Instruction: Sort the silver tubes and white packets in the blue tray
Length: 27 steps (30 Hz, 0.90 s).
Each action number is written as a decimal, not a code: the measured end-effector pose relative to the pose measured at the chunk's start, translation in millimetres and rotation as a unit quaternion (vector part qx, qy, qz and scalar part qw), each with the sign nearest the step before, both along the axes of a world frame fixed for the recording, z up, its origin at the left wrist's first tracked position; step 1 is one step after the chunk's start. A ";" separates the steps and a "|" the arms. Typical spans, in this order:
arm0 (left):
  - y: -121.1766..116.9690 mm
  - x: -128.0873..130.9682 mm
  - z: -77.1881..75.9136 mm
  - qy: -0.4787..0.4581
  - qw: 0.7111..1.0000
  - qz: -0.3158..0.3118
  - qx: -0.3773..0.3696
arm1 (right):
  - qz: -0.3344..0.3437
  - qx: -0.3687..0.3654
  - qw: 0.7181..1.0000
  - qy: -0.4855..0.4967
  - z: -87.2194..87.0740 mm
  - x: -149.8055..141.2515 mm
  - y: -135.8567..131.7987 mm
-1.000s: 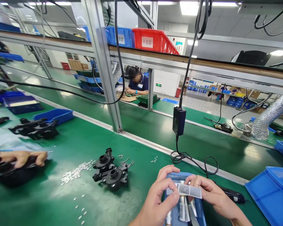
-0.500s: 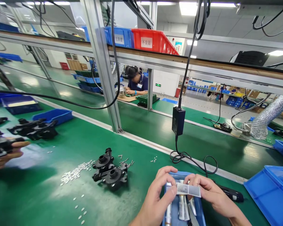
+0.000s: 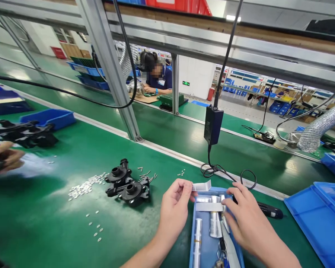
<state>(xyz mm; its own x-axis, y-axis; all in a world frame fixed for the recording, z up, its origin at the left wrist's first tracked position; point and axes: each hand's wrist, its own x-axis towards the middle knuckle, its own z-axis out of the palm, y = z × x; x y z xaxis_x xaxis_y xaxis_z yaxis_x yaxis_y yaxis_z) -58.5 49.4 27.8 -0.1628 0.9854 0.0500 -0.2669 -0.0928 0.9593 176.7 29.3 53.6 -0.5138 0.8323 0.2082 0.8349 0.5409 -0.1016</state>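
My left hand (image 3: 174, 208) pinches a small white paper strip (image 3: 202, 185) between thumb and fingers, just above the far end of a narrow blue tray (image 3: 194, 232). My right hand (image 3: 244, 219) rests over the tray's right side, its fingertips pinching a second white strip (image 3: 209, 207) that lies across the tray. Inside the tray lie several silvery cylinders (image 3: 213, 225) and small metal tools. A black plastic part (image 3: 127, 184) with round ports sits on the green belt (image 3: 58, 230) to the left of my hands.
Small white pieces (image 3: 83, 187) and metal pins (image 3: 146, 173) are scattered by the black part. A co-worker's hand (image 3: 5, 156) holds something dark at far left, near more black parts (image 3: 25, 134). A black adapter (image 3: 213, 124) hangs on a cable; blue bins (image 3: 321, 219) stand right.
The single label held between both hands has come apart: my left hand lifted one strip away, my right keeps the other over the tray. The view tilted down. The co-worker's hand shifted left.
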 end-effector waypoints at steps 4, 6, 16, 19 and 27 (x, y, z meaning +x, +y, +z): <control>-2.0 0.3 0.1 0.001 1.000 -0.012 -0.004 | -0.001 0.062 0.997 -0.053 -13.3 -8.8 -0.4; -2.4 1.0 0.0 0.005 1.000 -0.012 0.001 | -0.008 0.085 0.994 -0.069 -16.6 -15.2 1.1; 1.1 3.7 -4.5 -0.016 0.998 -0.039 -0.040 | -0.006 -0.240 0.946 0.219 28.2 6.1 5.0; -3.2 4.8 -2.7 0.004 0.994 -0.099 -0.039 | -0.009 -0.269 0.929 0.254 36.5 7.4 4.6; -8.1 9.5 6.6 -0.063 0.973 -0.191 -0.109 | -0.106 -0.212 0.811 0.535 5.3 -23.0 6.3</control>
